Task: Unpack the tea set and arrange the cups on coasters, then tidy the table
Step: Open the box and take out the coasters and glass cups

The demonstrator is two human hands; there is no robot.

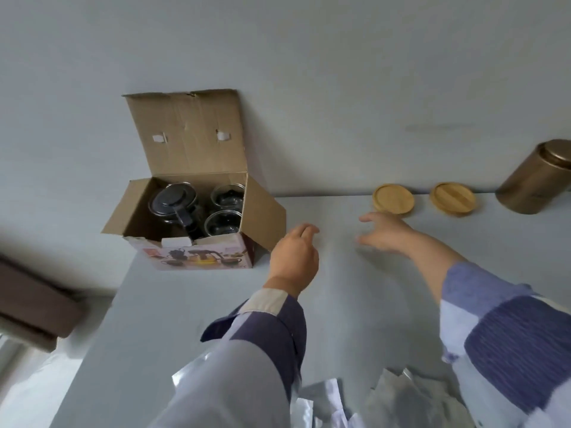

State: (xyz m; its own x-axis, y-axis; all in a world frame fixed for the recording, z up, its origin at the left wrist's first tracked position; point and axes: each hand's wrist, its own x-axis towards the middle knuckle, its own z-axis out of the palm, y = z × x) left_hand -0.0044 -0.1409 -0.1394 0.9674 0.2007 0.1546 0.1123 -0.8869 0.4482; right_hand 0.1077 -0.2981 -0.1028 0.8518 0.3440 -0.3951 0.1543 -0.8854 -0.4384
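2 coasters [393,199], 2 cups [228,196], 1 teapot [173,201]

Both arms stretched forward; left grip [295,253] loosely curled, right grip [383,231] fingers spread, both holding nothing.

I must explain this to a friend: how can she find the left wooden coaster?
Look along the far edge of the grey table, right of the open box. Two coasters lie there; this coaster is nearer the box, just beyond the right hand.

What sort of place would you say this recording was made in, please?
Probably a room in a home or small office. A plain grey table stands against a bare wall, with a cardboard tea-set box, two wooden coasters and a bronze canister on it. Brown furniture shows at the left.
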